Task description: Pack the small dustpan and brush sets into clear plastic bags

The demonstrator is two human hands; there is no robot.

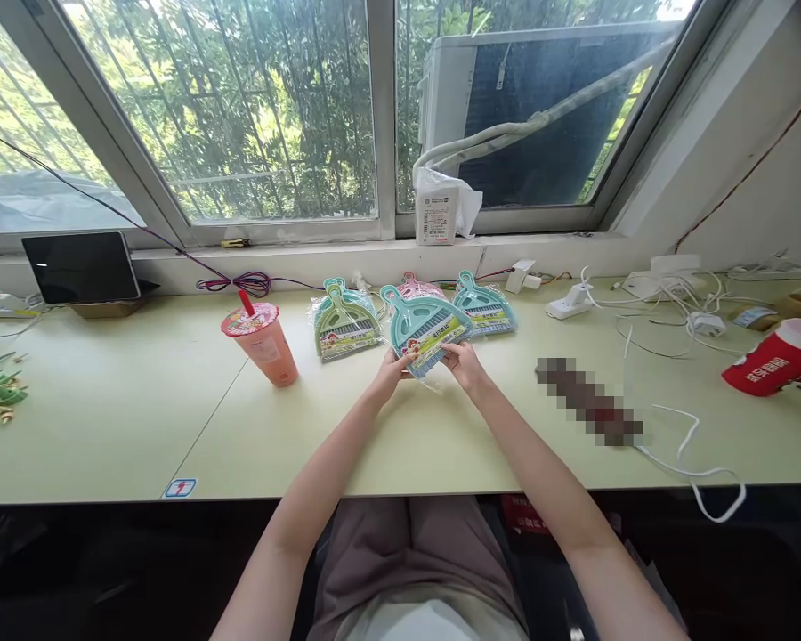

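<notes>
A teal dustpan-and-brush set (427,325) in clear wrap, with a yellow-green label, is held tilted over the table. My left hand (392,371) grips its lower left edge, fingers closed on it. On its lower right edge, my right hand (464,365) is also closed. Behind it lies a pink wrapped set (419,286), mostly hidden. A green wrapped set (345,322) rests on the table to the left, and another teal one (486,307) to the right.
The pale table (140,418) carries a pink drink cup (263,345) left of the sets and a tablet (80,267) farther left. On the right are a pixelated item (591,405), white cables (714,472) and a red cup (771,361). Windows stand behind.
</notes>
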